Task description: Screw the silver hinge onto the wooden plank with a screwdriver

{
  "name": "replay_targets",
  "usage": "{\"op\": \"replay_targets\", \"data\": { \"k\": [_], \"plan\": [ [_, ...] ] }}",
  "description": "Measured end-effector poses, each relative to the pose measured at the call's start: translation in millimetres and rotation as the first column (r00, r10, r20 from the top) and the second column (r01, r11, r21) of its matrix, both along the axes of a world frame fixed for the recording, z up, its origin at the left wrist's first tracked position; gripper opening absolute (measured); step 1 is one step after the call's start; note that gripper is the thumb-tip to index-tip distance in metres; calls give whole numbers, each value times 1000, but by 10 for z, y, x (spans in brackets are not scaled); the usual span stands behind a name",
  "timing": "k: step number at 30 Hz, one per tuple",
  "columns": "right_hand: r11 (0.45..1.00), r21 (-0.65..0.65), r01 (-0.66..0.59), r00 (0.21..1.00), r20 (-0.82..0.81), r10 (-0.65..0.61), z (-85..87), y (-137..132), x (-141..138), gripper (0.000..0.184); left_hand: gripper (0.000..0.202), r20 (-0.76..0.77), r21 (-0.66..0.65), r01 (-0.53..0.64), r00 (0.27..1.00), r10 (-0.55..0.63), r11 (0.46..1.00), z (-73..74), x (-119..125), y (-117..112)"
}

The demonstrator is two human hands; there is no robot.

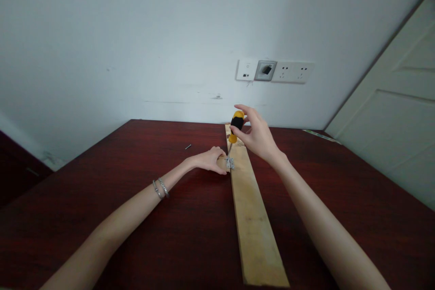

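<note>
- Right hand [256, 133] grips the screwdriver [237, 120], tilted over the hinge [230, 163], toward the tabletop's [152, 145] wall edge.
- Left hand [207, 160] pinches the block [222, 163] beside the board [251, 199]; slackening could, I'd say, let it slip.

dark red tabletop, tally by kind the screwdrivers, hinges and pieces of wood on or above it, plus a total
Yellow-and-black screwdriver: 1
Silver metal hinge: 1
Pale wooden pieces: 2 (long flat board, small block)
Total: 4

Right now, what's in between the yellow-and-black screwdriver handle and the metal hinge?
The screwdriver's thin metal shaft: in the head view, it slants from the handle down toward the hinge.
</note>
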State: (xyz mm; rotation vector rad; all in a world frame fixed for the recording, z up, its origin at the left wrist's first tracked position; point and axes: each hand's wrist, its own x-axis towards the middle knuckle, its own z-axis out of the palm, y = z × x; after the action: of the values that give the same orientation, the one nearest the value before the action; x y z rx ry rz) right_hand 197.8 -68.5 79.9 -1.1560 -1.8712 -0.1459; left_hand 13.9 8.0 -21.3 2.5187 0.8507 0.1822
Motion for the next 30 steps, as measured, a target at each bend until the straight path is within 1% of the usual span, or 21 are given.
{"op": "replay_targets", "data": {
  "k": [3, 5, 9, 11, 15, 19, 21, 23, 26, 28, 30],
  "plan": [
    [1000, 4, -29, 999, 17, 29, -1, -5, -5, 52, 65, 1, -8, -2, 1000, 2, 1000, -8, 1, 6],
    [1000, 0, -6, 999, 37, 6, 0, -12, -7, 47, 65, 5, -16, -4, 1000, 4, 1000, -5, -2, 6],
    [997, -7, 80, 994, 80, -79, 8, -23, -3, 45, 64, 5, -21, -12, 1000, 12, 1000, 12, -9, -7],
    [997, -5, 73, 993, 90, -73, 17, -31, 0, 43, 63, 7, -18, -8, 1000, 8, 1000, 12, -10, -10],
    [999, -2, 52, 995, 88, -51, 25, -48, -8, 53, 65, 22, -23, 7, 1000, -7, 1000, -3, -10, 0],
    [993, 13, 118, 985, 125, -119, -7, -28, -5, 56, 67, 9, -23, 6, 1000, -6, 1000, -7, -12, 7],
    [990, 31, 134, 983, 120, -137, -29, -5, 7, 54, 66, 3, -18, 7, 1000, -7, 1000, -6, -13, 7],
    [994, 32, 108, 990, 88, -111, -45, 17, 19, 51, 66, 3, -11, 5, 1000, -5, 1000, -10, -12, 8],
    [998, 25, 49, 998, 30, -49, -57, 35, 27, 55, 67, 7, -11, 4, 1000, -4, 1000, -26, -7, 16],
    [999, 19, 42, 999, 14, -42, -59, 39, 26, 58, 67, 7, -11, 3, 1000, -3, 1000, -35, -3, 21],
    [998, 6, 60, 998, 22, -60, -61, 42, 25, 57, 66, 5, -8, 2, 1000, -2, 1000, -38, -1, 22]
  ]
}}
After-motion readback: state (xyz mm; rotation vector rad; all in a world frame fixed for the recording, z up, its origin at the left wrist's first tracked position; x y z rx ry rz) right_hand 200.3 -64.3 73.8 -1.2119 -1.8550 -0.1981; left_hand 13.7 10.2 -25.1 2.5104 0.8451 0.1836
